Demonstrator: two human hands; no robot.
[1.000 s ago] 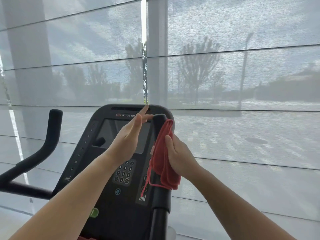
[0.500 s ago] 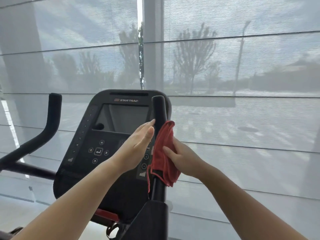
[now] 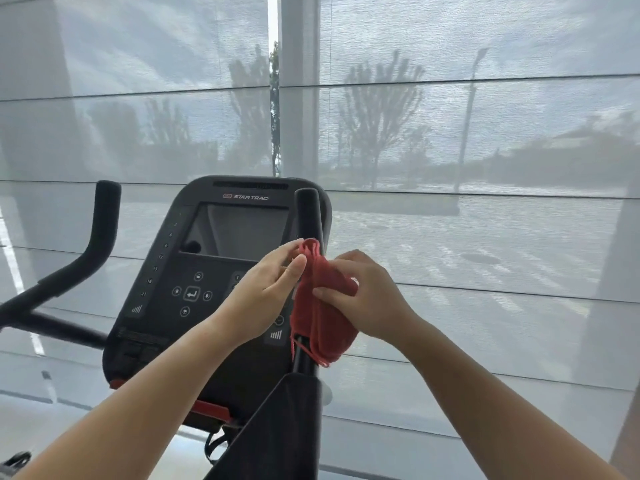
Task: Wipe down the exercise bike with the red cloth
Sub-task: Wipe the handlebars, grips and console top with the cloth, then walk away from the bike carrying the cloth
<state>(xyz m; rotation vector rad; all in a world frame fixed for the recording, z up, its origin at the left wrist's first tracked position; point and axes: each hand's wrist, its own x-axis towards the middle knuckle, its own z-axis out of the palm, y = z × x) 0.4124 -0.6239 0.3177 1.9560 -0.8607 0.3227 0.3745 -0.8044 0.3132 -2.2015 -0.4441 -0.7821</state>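
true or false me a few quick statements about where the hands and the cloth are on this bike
1. The right hand grips the red cloth. True.
2. The left hand holds the left handlebar. False: its fingertips are at the cloth's top edge.
3. The cloth lies against the right handlebar. True.
4. The screen on the console is lit with numbers. False: it is dark.
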